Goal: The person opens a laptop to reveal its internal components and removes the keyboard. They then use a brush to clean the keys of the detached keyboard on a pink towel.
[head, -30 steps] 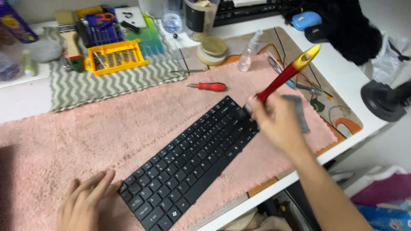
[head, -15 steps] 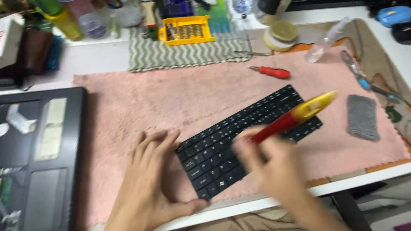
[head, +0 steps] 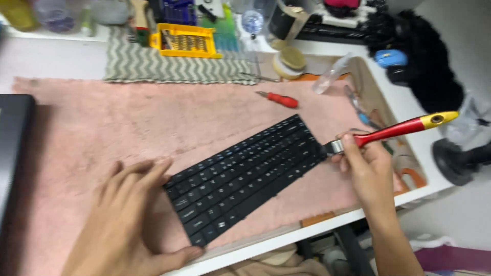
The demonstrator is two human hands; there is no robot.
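A black laptop keyboard (head: 245, 176) lies at an angle on a pink fuzzy mat (head: 133, 128). My left hand (head: 128, 220) rests flat on the mat, fingers spread, touching the keyboard's near left end. My right hand (head: 365, 171) grips a paintbrush with a red and yellow handle (head: 404, 128). Its metal ferrule and bristles meet the keyboard's far right end.
A red-handled screwdriver (head: 279, 98) lies on the mat beyond the keyboard. A yellow bit tray (head: 186, 41) sits on a zigzag cloth (head: 174, 69) at the back. Tape rolls (head: 289, 61), a clear bottle (head: 332, 76), a blue mouse (head: 391, 58) and a dark laptop edge (head: 13, 148) surround the mat.
The view swung back to the right. My right hand moved the brush from the keyboard's middle to its right end. My left hand stayed at the keyboard's left end.
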